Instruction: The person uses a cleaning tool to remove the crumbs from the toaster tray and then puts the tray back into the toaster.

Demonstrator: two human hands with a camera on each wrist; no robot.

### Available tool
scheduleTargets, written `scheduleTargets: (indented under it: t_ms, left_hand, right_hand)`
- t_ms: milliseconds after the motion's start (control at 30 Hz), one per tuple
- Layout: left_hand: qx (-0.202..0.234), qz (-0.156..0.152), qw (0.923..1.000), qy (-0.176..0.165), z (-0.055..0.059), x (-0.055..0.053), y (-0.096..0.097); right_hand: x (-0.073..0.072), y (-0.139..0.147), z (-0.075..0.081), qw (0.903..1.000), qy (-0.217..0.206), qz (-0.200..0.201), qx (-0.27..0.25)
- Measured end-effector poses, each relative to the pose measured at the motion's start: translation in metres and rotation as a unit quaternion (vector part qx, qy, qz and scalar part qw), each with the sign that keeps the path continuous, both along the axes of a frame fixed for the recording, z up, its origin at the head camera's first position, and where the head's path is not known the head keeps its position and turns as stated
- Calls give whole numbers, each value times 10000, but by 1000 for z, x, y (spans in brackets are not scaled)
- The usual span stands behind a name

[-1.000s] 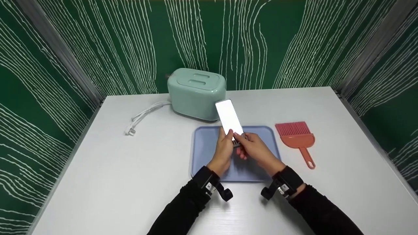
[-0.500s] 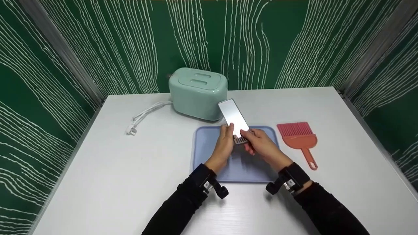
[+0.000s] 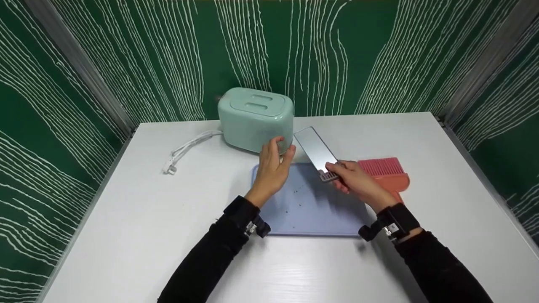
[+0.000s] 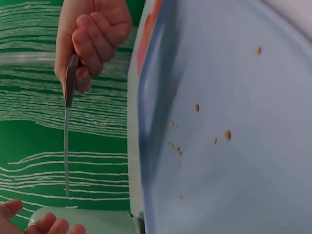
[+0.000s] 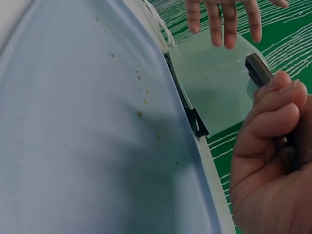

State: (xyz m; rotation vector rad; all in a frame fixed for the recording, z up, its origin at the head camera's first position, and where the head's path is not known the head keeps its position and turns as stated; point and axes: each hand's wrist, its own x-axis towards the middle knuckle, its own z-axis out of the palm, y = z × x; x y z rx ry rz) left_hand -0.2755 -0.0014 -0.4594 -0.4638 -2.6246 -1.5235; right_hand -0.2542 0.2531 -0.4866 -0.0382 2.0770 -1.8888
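My right hand (image 3: 358, 181) pinches the grey slotted end of a thin, shiny metal crumb tray (image 3: 315, 147), thumb on top. The crumb tray slants up and left above the blue tray (image 3: 324, 223); in the left wrist view the metal plate (image 4: 67, 151) shows edge-on. My left hand (image 3: 271, 170) holds nothing, its fingers spread and slightly bent in front of the toaster (image 3: 246, 126). Whether it touches the toaster I cannot tell. Small brown crumbs (image 4: 227, 134) lie scattered over the blue tray.
The pale green toaster stands at the back of the white table (image 3: 168, 235), its white cord and plug (image 3: 169, 166) lying to the left. An orange brush with pink bristles (image 3: 381, 166) lies right of the blue tray, partly behind my right hand. Green walls enclose the table.
My left hand has let go of the crumb tray and moved left toward the toaster, fingers opening. My right hand has carried the crumb tray a little right. More of the blue tray shows.
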Motion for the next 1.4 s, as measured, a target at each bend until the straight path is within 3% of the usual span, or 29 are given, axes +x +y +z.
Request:
scheduleTargets:
  t_ms: [100,233,400,500,633,867,1167,1400]
  left_hand:
    - [-445,166,9977,491,9,-8,-7]
    - [-934,517,9880,1113,22,-22,-14]
    - [-1381,926,9764,1378,36,-43,-10]
    - [-1769,1056,9679,1441,39,-56,-4]
    - [-2322,1139,9555,1420,37,-72,1]
    - [-2872,1120,9450,1097,24,-90,2]
    - [-2858,1491,9371,1342,16,-95,4]
    - [-2833,1523,9378,1309,12,-95,8]
  right_hand:
    - [-2,5,2,9999,-137,78,-8]
    - [-6,13,3,9993,-238,278,22]
    - [-12,23,3,9988,-193,419,141]
    - [-17,27,2,9986,-220,447,203]
    - [-24,29,1,9974,-323,624,170]
    - [-38,27,2,9936,-607,936,178]
    - [-58,21,-3,9913,-724,1048,328]
    - [-67,18,-8,9888,-794,1226,293]
